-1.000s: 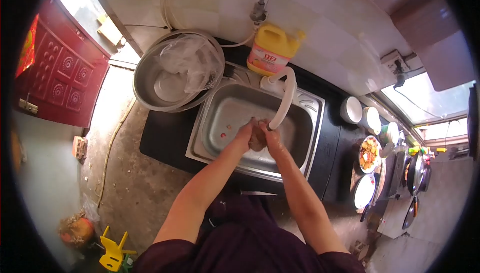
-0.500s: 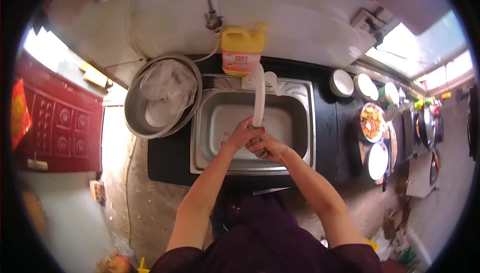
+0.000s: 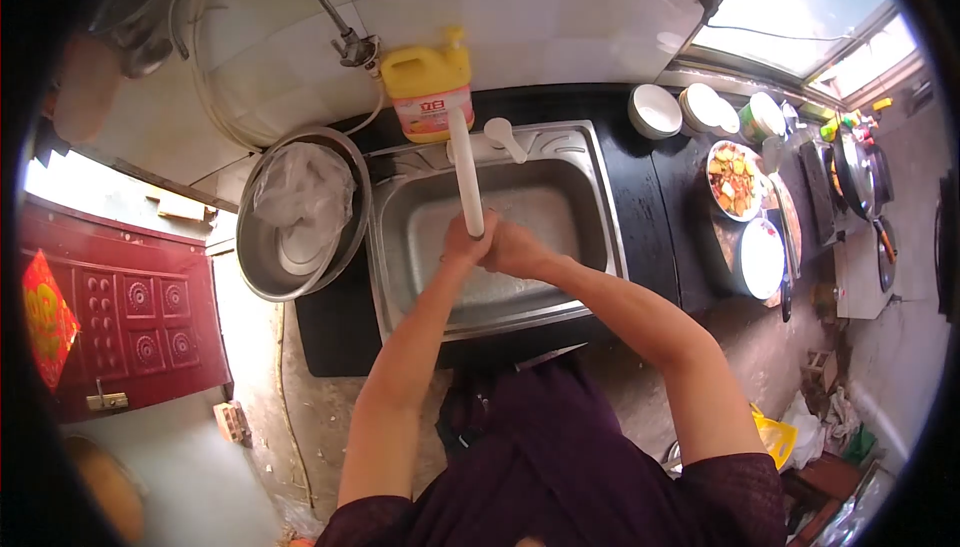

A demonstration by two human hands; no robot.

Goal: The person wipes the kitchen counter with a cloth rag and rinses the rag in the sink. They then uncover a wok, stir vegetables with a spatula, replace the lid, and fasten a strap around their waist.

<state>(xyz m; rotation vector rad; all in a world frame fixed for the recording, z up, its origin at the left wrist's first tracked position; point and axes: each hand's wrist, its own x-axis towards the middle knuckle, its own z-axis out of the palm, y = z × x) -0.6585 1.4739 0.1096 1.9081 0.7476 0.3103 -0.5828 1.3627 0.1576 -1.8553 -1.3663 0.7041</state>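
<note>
My left hand [image 3: 466, 241] and my right hand [image 3: 514, 249] meet under the end of the white faucet spout [image 3: 466, 172], over the steel sink [image 3: 540, 197]. Both hands are closed and pressed together. What lies between them is hidden by the hands and spout. The white faucet lever [image 3: 506, 139] sits right of the spout. Behind the sink stands a yellow jug [image 3: 425, 92] with a pink label.
Left of the sink are stacked metal basins [image 3: 350, 162] with a clear plastic bag [image 3: 303, 190]. To the right stand white bowls [image 3: 655, 111], a plate of food [image 3: 733, 182], a white bowl [image 3: 762, 258] and a wok [image 3: 852, 175].
The view has turned and shifted, so the sink lies further left. My hands have come together under the spout; the brownish thing seen between them earlier is now hidden.
</note>
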